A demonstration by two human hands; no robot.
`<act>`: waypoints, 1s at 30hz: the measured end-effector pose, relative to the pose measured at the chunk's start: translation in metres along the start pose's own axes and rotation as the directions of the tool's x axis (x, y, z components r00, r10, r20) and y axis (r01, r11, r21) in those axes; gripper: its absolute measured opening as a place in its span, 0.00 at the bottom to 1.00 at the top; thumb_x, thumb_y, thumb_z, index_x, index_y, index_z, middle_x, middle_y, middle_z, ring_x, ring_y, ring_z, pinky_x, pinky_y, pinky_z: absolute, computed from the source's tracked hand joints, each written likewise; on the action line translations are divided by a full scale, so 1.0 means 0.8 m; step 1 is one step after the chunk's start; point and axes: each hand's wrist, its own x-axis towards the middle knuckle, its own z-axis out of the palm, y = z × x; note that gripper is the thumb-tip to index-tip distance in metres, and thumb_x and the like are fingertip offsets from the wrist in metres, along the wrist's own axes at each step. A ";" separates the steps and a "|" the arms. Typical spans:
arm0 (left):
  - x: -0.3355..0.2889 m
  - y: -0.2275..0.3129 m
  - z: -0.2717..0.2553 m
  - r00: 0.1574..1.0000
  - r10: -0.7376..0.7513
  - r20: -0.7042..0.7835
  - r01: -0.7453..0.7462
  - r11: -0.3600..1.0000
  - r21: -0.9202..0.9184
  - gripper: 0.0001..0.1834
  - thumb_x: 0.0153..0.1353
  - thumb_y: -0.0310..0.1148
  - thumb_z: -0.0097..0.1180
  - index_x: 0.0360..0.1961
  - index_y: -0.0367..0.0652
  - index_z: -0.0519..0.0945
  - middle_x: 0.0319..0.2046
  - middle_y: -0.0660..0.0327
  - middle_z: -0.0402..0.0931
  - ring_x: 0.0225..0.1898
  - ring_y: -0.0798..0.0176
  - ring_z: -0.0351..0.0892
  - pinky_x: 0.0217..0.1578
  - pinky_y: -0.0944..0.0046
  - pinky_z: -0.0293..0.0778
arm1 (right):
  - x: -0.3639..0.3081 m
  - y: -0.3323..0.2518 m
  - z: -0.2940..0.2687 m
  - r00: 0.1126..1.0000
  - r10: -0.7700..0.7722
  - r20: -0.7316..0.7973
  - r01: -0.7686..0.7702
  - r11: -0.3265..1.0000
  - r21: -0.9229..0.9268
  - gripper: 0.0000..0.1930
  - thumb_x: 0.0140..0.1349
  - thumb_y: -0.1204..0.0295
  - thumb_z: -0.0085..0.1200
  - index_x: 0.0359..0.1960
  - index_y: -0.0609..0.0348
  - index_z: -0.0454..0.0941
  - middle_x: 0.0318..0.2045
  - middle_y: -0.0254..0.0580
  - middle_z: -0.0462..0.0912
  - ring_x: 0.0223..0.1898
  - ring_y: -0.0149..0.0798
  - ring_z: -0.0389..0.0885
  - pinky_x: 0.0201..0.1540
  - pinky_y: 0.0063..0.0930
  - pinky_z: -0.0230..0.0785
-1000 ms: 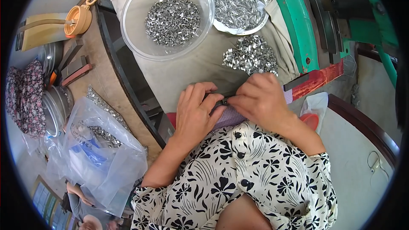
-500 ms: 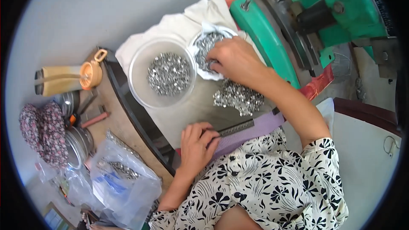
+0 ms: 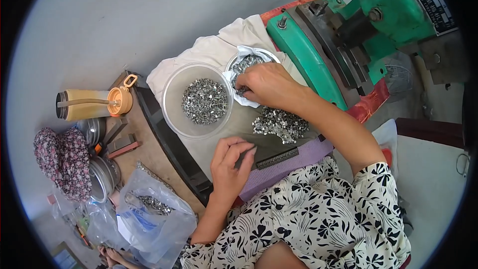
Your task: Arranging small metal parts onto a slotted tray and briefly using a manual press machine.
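Observation:
My right hand point(image 3: 266, 85) reaches into a small bowl point(image 3: 273, 56) lined with white material and filled with small shiny metal parts point(image 3: 247, 63). Its fingers curl down among those parts, and the fingertips are partly hidden. Nearer to me, my left hand point(image 3: 230, 167) hovers with bent fingers, a gap showing between thumb and forefinger; I see nothing in it. Just right of it, a dark slotted strip point(image 3: 277, 159) lies on a purple mesh cloth point(image 3: 311, 153). A loose heap of small metal pieces point(image 3: 281, 124) sits between the strip and the bowl.
Left of the bowl stands a large clear tub point(image 3: 172, 112) holding more metal pieces. A green press machine point(image 3: 308, 60) stands at the right. On a side table at left are a yellow bottle point(image 3: 89, 103), a flowered cloth point(image 3: 59, 162) and a plastic bag point(image 3: 159, 224) with metal parts.
My left hand has lifted off the dark strip, and more of the strip shows. My right hand stays at the bowl. The whole view has shifted slightly.

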 end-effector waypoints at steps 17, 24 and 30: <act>0.107 0.025 0.026 0.987 0.112 -0.112 -0.096 0.985 0.141 0.16 0.58 0.22 0.63 0.48 0.35 0.79 0.38 0.50 0.82 0.31 0.53 0.85 0.33 0.58 0.79 | -0.034 0.021 -0.026 0.920 0.377 0.107 -0.234 0.309 0.922 0.08 0.57 0.75 0.67 0.36 0.65 0.86 0.31 0.37 0.86 0.32 0.25 0.82 0.37 0.18 0.74; 0.130 0.016 0.050 0.984 -0.145 -0.107 0.110 0.953 -0.283 0.12 0.58 0.22 0.65 0.44 0.33 0.83 0.33 0.53 0.87 0.31 0.69 0.86 0.34 0.68 0.80 | -0.054 0.014 -0.026 0.873 0.433 0.225 -0.278 0.063 0.958 0.08 0.61 0.71 0.66 0.38 0.64 0.86 0.25 0.29 0.81 0.25 0.22 0.74 0.27 0.14 0.65; 0.132 0.012 0.046 0.982 -0.164 -0.092 0.141 0.965 -0.219 0.07 0.58 0.22 0.65 0.38 0.33 0.86 0.32 0.53 0.87 0.28 0.68 0.85 0.31 0.69 0.78 | -0.058 0.008 -0.018 0.843 0.487 0.227 -0.227 -0.061 0.972 0.09 0.64 0.69 0.64 0.39 0.62 0.85 0.29 0.30 0.82 0.28 0.22 0.76 0.31 0.16 0.71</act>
